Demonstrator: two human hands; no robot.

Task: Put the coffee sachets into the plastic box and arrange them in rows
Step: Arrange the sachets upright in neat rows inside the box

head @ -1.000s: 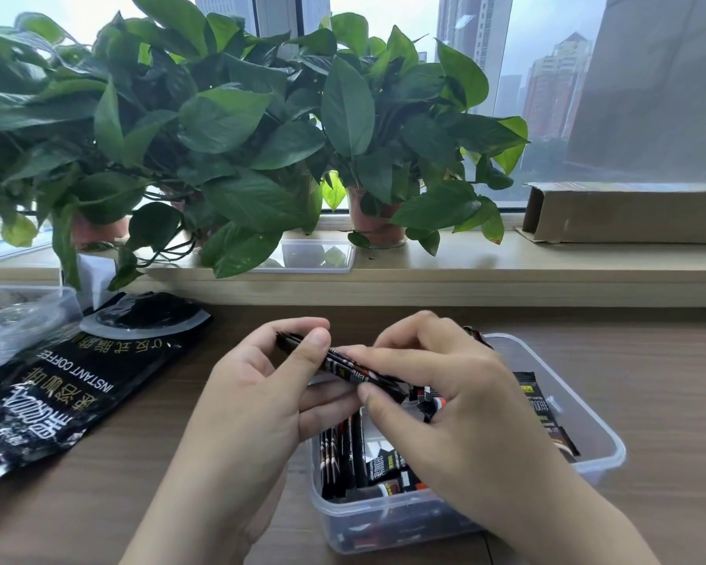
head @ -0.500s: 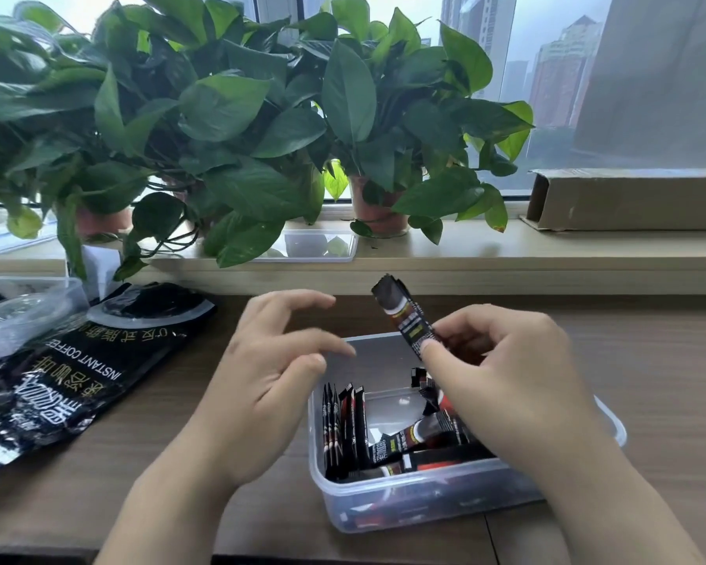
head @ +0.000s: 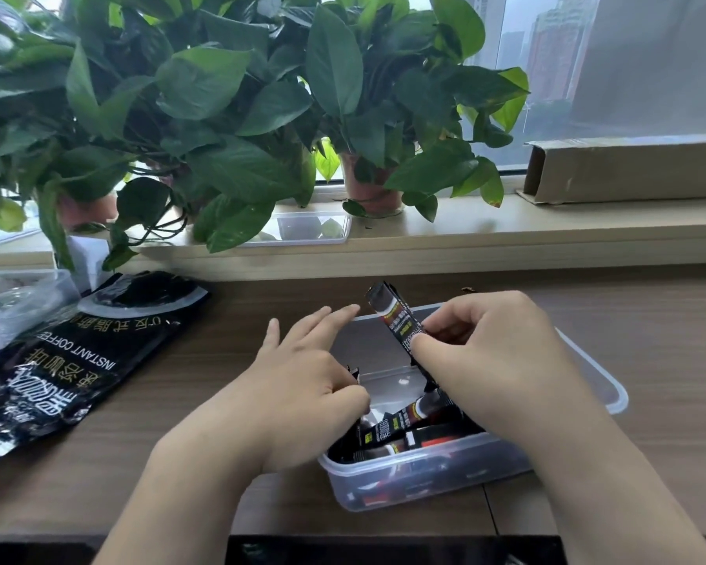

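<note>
Left hand lowered into box; right hand pinches sachet.

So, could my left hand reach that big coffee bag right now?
Probably yes: the left hand rests open at the plastic box, and the coffee bag lies flat to its left with only bare table between.

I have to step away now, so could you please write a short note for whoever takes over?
Left hand: fingers out, over the standing sachets at the left side of the box.
Right hand: pinches one sachet, tilted, above the box.
Done: a few stand in the box; loose sachets lie near its front.
Left: stand the held sachet and the loose sachets in rows.
</note>
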